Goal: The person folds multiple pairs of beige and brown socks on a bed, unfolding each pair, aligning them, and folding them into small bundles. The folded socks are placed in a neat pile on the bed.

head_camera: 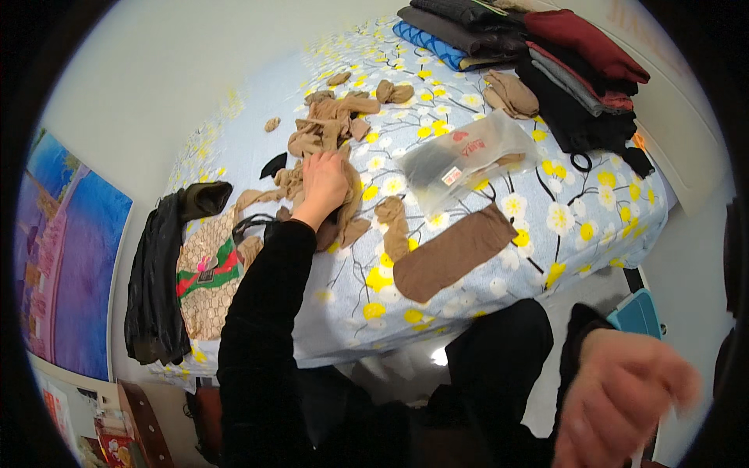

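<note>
My left hand (325, 182) reaches into a heap of tan and beige stockings (327, 120) on the flowered bedspread, fingers lying on the fabric; whether they pinch any of it I cannot tell. My right hand (629, 392) is raised off the bed at the lower right, blurred, with its fingers curled; its inner side is hidden. A flat brown sock (453, 254) lies near the bed's front edge, beside a crumpled tan stocking (393, 225). Behind the brown sock rests a clear plastic bag (468, 158) with dark and tan fabric inside. A folded tan bundle (512, 95) sits farther back.
Folded clothes (585, 47) are stacked at the back right, with a blue patterned cloth (430, 44) beside them. Black folded garments (158, 281) and a patterned bag (208, 292) with green and red stripes lie at the left. A teal container (638, 316) stands beyond the bed's right edge.
</note>
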`<state>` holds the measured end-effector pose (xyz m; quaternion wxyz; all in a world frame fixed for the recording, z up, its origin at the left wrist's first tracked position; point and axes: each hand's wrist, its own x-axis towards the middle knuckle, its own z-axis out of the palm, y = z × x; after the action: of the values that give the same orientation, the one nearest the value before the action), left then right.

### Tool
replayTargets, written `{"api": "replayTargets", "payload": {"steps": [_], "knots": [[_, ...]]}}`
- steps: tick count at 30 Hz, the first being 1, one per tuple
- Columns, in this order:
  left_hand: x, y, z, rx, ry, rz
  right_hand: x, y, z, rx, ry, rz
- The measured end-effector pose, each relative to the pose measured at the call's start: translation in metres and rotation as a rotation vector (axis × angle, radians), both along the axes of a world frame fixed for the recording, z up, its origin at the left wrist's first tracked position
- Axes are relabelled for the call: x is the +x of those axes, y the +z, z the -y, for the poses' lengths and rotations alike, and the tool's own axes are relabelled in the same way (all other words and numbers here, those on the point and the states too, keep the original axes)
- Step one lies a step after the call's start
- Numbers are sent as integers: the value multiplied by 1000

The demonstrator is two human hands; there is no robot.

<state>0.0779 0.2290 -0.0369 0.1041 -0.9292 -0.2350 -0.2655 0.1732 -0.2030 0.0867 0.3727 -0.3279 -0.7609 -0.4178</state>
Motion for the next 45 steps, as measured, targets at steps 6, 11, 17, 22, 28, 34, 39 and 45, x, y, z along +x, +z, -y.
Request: {"api": "replayTargets", "payload": {"steps": [6,11,17,22,28,34,39,45], "knots": [[3,-18,-46,2,266,-303,-6,-71,-49,-359,61,-467],[17,-14,-62,4,311,-435,-9,-125,-81,-312,199,-620],[27,-1,-67,6,219,-80,-5,-148,-93,-300,249,-742],[26,45,-66,-176,156,645,-5,-153,-93,-305,260,-846],[-4,61,-92,-1154,75,688,-4,-161,-94,-316,268,-886],[-24,41,-82,-1022,39,640,-6,-168,-95,-356,234,-932],[-18,67,-38,-1327,-254,901,-11,-161,-99,-415,139,-1025],[-18,112,66,-1788,-508,804,-9,-104,-124,-224,-105,-794]]}}
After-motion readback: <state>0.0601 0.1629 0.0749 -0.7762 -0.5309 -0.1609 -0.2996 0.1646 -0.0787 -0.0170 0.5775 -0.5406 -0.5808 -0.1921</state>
